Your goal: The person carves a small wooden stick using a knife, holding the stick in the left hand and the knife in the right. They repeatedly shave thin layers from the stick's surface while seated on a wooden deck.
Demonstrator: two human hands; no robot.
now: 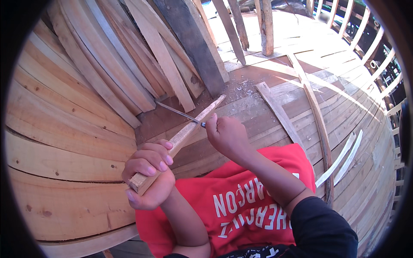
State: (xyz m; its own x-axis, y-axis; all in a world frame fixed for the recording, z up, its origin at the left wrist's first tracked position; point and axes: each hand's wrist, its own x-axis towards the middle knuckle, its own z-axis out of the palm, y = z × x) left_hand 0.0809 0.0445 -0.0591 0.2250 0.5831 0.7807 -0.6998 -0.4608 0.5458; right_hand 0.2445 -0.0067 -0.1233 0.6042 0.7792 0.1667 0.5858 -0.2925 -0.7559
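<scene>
A squared wooden stick (185,136) slants up and away from me, its near end wrapped in the closed fingers of my left hand (150,172). The long, thin blade of a knife (176,112) lies across the stick beyond that hand, its tip pointing to the left. My right hand (226,135) is closed around the knife's handle, which is mostly hidden in the fist. Red cloth (193,198) with white lettering spreads beneath both forearms.
Planks (103,56) lean against a curved wooden wall (64,159) on the left. A thick dark timber (189,43) stands ahead, with wood shavings (245,90) beside its foot. Long strips (314,107) and two pale curved pieces (348,157) lie on the plank floor (365,189) at right.
</scene>
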